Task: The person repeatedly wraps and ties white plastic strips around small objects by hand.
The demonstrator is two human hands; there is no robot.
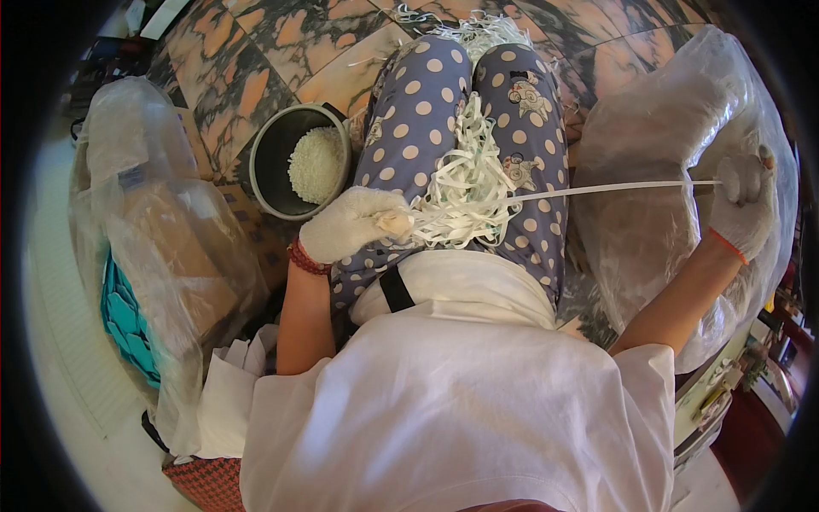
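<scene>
A thin white strip [614, 186] is pulled nearly straight across my lap, from my left hand to my right hand. My left hand [354, 224], in a pale knitted glove, is closed on the strip's left end beside my thigh. Out to the right, over a clear plastic bag, my gloved right hand [744, 205] is closed at the other end. Rounded pale shapes at its fingers are too unclear to name. A tangled heap of white strips [469, 175] lies between my thighs, on dotted trousers. More loose strips [486, 32] hang past my knees.
Left of my legs stands a dark round pot [271, 175] holding small white pellets [316, 165]. Farther left, a clear plastic bag [128, 128] covers brown cardboard and teal material. At right sits a large clear bag [636, 111]. Patterned stone tiles [281, 47] cover the floor.
</scene>
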